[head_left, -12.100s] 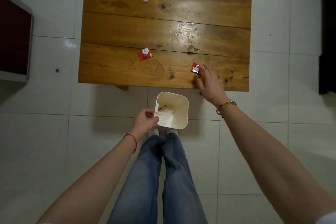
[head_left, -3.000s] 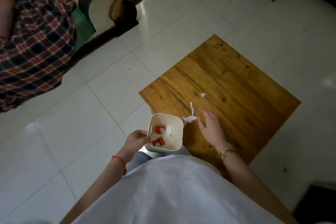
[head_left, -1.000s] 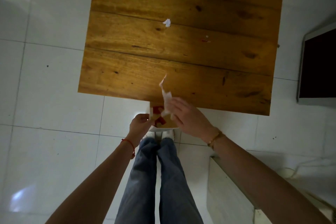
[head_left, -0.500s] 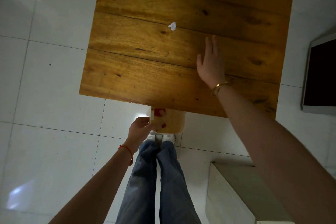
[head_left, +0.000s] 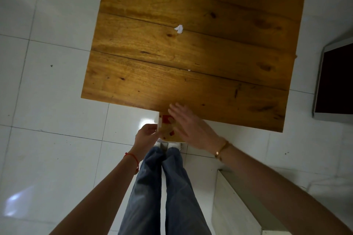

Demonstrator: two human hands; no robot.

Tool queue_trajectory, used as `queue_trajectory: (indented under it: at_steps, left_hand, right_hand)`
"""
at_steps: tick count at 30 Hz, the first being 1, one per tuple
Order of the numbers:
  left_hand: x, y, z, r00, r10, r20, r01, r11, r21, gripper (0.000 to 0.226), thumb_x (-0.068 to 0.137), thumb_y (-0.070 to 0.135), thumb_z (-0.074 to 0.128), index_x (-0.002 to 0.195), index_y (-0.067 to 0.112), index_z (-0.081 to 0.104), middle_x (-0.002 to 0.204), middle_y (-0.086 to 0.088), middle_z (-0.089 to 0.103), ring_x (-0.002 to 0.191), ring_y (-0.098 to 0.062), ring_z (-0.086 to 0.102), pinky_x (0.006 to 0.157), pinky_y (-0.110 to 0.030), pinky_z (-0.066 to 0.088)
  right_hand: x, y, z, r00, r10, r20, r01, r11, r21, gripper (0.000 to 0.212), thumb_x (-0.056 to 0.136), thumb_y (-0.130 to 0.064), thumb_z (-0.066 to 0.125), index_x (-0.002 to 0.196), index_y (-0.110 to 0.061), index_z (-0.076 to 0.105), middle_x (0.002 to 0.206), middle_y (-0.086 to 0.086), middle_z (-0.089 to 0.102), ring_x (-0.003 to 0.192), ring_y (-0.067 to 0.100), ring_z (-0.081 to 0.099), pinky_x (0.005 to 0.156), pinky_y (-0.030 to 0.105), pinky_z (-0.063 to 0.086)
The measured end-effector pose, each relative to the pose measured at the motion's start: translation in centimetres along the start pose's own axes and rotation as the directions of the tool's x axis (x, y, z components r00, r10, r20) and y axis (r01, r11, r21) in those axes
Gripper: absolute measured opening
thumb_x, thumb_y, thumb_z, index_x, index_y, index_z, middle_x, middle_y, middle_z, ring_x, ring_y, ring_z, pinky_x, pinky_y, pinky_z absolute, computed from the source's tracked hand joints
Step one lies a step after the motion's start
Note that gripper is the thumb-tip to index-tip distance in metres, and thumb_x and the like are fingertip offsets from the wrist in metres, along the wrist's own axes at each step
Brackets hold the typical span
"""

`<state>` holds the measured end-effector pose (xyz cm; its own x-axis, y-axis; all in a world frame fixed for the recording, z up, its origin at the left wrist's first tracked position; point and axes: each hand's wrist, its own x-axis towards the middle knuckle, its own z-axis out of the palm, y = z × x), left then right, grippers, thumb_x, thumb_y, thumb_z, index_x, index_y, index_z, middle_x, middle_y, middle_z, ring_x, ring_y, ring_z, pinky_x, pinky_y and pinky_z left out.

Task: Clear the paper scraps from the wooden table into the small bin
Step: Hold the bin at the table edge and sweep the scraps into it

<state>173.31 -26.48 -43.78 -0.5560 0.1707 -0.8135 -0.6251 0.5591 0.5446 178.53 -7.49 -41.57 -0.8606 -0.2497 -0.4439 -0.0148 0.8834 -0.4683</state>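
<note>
While pinching the rim of the small bin (head_left: pixel 168 131) with closed fingers, keeps it tucked just under the near edge of the counter (head_left: pixel 191 86), as half a second ago: left hand (head_left: pixel 146 135), unchanged. Red scraps (head_left: pixel 166 119) inside, partly hidden.

Directly above the bin now: right hand (head_left: pixel 191 129), back from its flat reach across the planks half a second ago. Fingers (head_left: pixel 174 109) open and spread, palm down, gripping nothing visible. Looks like a sweep or drop just finished; cannot tell whether anything went in.

Farther out, on the seam between two planks, a tiny pale speck (head_left: pixel 189 70), too small to identify.

Beyond that, well apart from both hands, the white scrap (head_left: pixel 179 29), lying on the middle planks where it lay a second ago. Untouched by that last reach, so likely one more stretch to the far planks needed. Otherwise nearly cleared.
</note>
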Motion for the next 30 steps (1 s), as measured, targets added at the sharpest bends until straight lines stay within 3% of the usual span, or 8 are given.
queue_trajectory:
  at_steps: [4,9,12,16,18,22,25,30]
  left_hand:
    - [0.0,0.3,-0.2,1.0,0.007,0.008,-0.007,1.0,0.01,0.011,0.08,0.03,0.074,0.083,0.027,0.063,0.086,0.006,0.069,0.08,-0.007,0.065,0.085,-0.031,0.053]
    - [0.2,0.6,-0.7,1.0,-0.016,0.003,0.016,1.0,0.007,0.015,0.08,0.025,0.074,0.091,0.02,0.065,0.093,-0.002,0.07,0.089,-0.021,0.067,0.092,-0.039,0.053]
    - [0.6,0.6,-1.0,0.999,-0.037,-0.004,0.037,0.999,0.01,0.022,0.08,0.025,0.074,0.098,0.015,0.064,0.099,-0.004,0.07,0.093,-0.023,0.067,0.094,-0.041,0.053]
    - [0.9,0.3,-1.3,0.998,-0.063,0.001,0.063,0.998,0.024,0.038,0.08,0.029,0.074,0.11,0.008,0.064,0.109,-0.008,0.071,0.1,-0.025,0.067,0.096,-0.042,0.052]
    - [1.0,0.3,-1.3,0.998,-0.063,0.001,0.063,0.998,0.033,0.039,0.08,0.03,0.074,0.111,0.009,0.064,0.111,-0.007,0.071,0.099,-0.024,0.066,0.096,-0.041,0.052]
    - [0.8,0.3,-1.1,0.998,-0.059,0.007,0.059,0.997,0.058,0.039,0.08,0.029,0.074,0.111,0.007,0.063,0.113,-0.008,0.07,0.103,-0.026,0.066,0.097,-0.042,0.051]
    - [0.4,0.6,-1.1,0.998,-0.055,0.007,0.054,0.997,0.061,0.039,0.08,0.027,0.074,0.111,0.006,0.064,0.114,-0.009,0.07,0.105,-0.027,0.065,0.098,-0.044,0.051]
    - [-0.1,0.9,-1.1,0.997,-0.075,0.019,0.073,0.994,0.085,0.039,0.079,0.031,0.075,0.109,0.008,0.065,0.11,-0.008,0.071,0.1,-0.026,0.066,0.097,-0.043,0.051]
  right_hand:
    - [-1.1,-1.4,0.9,0.997,-0.065,0.029,0.061,0.991,0.115,0.054,0.103,-0.037,0.025,0.153,-0.018,0.016,0.161,-0.001,0.013,0.148,0.01,0.001,0.122,0.035,0.004]
    - [5.8,1.7,-5.2,0.972,0.13,-0.194,-0.104,0.985,0.138,0.052,0.102,-0.034,0.026,0.152,-0.019,0.017,0.161,0.0,0.012,0.149,0.014,0.003,0.122,0.041,0.011]
    - [11.5,4.6,-9.5,0.935,0.244,-0.259,-0.226,0.969,0.098,0.056,0.103,-0.034,0.029,0.153,-0.016,0.013,0.162,0.004,0.007,0.149,0.019,0.002,0.122,0.041,0.009]
    - [16.8,7.2,-12.9,0.93,0.291,-0.223,-0.274,0.956,0.106,0.06,0.102,-0.033,0.033,0.154,-0.018,0.006,0.163,0.001,-0.003,0.149,0.019,-0.003,0.116,0.032,0.004]
    - [17.8,7.9,-13.4,0.946,0.279,-0.165,-0.269,0.96,0.078,0.06,0.103,-0.032,0.032,0.154,-0.015,0.005,0.163,0.003,-0.003,0.149,0.018,-0.004,0.12,0.036,0.005]
    - [15.5,7.0,-11.6,0.949,0.264,-0.174,-0.262,0.964,0.033,0.059,0.102,-0.033,0.031,0.153,-0.013,0.009,0.162,0.003,0.002,0.149,0.016,-0.002,0.121,0.036,0.004]
    - [11.0,4.5,-8.2,0.967,0.179,-0.181,-0.171,0.983,0.061,0.057,0.102,-0.032,0.031,0.153,-0.015,0.01,0.162,0.002,0.005,0.149,0.014,-0.003,0.122,0.037,0.008]
    - [2.2,0.1,-1.1,0.998,0.06,-0.023,-0.059,0.998,0.034,0.056,0.104,-0.037,0.021,0.153,-0.021,0.0,0.162,-0.004,-0.007,0.146,0.008,-0.016,0.122,0.038,0.003]
